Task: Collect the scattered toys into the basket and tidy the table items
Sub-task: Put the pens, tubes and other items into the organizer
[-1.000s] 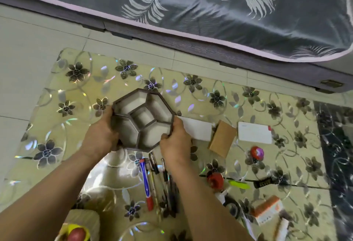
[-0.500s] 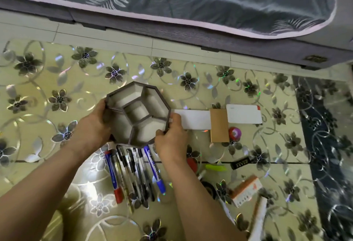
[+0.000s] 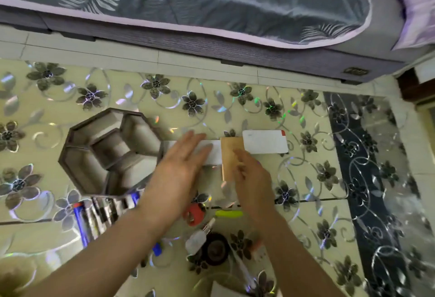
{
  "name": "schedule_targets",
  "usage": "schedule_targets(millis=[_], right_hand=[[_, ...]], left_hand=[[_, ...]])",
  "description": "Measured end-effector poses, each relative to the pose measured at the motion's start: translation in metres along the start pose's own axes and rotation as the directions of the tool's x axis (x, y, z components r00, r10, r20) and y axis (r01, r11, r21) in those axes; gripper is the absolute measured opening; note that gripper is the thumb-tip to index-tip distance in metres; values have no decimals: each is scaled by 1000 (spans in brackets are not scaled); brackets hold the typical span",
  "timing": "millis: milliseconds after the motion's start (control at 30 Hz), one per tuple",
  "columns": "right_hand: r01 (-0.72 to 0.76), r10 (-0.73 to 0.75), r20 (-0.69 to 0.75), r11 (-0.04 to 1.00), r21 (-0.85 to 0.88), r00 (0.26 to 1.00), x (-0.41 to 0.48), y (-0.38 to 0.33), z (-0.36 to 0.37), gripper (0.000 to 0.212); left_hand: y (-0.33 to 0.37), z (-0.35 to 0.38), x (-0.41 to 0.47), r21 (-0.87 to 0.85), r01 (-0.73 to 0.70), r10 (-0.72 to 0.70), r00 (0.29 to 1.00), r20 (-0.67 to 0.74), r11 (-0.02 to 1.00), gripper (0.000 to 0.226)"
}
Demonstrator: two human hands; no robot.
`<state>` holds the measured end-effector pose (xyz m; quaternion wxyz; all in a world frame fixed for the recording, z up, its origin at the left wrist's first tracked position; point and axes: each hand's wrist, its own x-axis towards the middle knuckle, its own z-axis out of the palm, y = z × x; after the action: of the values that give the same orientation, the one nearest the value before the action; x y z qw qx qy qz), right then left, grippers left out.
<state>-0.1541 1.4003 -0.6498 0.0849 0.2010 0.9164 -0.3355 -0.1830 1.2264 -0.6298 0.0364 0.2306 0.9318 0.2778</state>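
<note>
A brown octagonal tray [image 3: 70,146] with several compartments rests on the flowered table at the left, with nothing in it. My left hand [image 3: 182,162] hovers flat with fingers spread just right of the tray, over a white card [image 3: 215,155]. My right hand [image 3: 249,174] is open over a tan cardboard piece [image 3: 229,148]. A second white card [image 3: 266,141] with a red corner lies to the right. Several pens [image 3: 101,214] lie below the tray.
A red round toy [image 3: 194,213], a yellow-green marker [image 3: 229,213], a small dropper bottle [image 3: 197,238] and a black tape roll [image 3: 215,251] lie between my forearms. The bed edge [image 3: 211,45] runs along the far side. A dark patterned strip [image 3: 367,179] borders the right.
Both hands let go of the octagonal tray, which now rests on the table. They moved right over the cards and cardboard. The camera view shifted slightly right.
</note>
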Motion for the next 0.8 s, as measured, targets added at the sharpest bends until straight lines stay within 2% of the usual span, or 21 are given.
schedule_targets(millis=[67,133,167,233,300,367,433,567,700,733,800], right_hand=[[22,-22,-3,1000,-18,1000,15,16,-20,43],[77,-75,54,996,-37,996,30,29,-41,38],[137,-130,67,985,-103,989,39,33,-47,40],[255,-245,71,926,-279,967,62,47,-53,54],[328,-279,181,864,-381,943,84,57,-55,56],[374,-222,346,800,-469,911,102,68,-57,59],[410,-221,381,733,-542,898,111,71,-55,66],[364,-271,244,740,-565,931,113,71,-49,56],[271,-236,142,715,-645,961,107,60,-51,39],[256,-239,114,732,-631,964,103,59,-51,35],[246,-262,62,758,-604,963,92,60,-52,22]], left_hand=[[16,28,20,18,-71,70,995,74,997,67],[30,54,46,151,-158,129,975,183,976,72],[34,63,56,234,-203,142,958,251,951,81],[38,81,76,310,-213,62,899,433,927,102],[36,94,91,370,-183,-43,850,525,911,117],[32,109,100,417,-189,-73,841,537,889,125],[27,117,102,425,-221,-34,856,516,878,126],[32,120,102,427,-263,38,884,467,865,124],[43,110,97,509,-301,65,901,430,806,125],[47,105,94,514,-264,55,921,386,816,122],[54,96,90,492,-221,88,956,279,842,101]])
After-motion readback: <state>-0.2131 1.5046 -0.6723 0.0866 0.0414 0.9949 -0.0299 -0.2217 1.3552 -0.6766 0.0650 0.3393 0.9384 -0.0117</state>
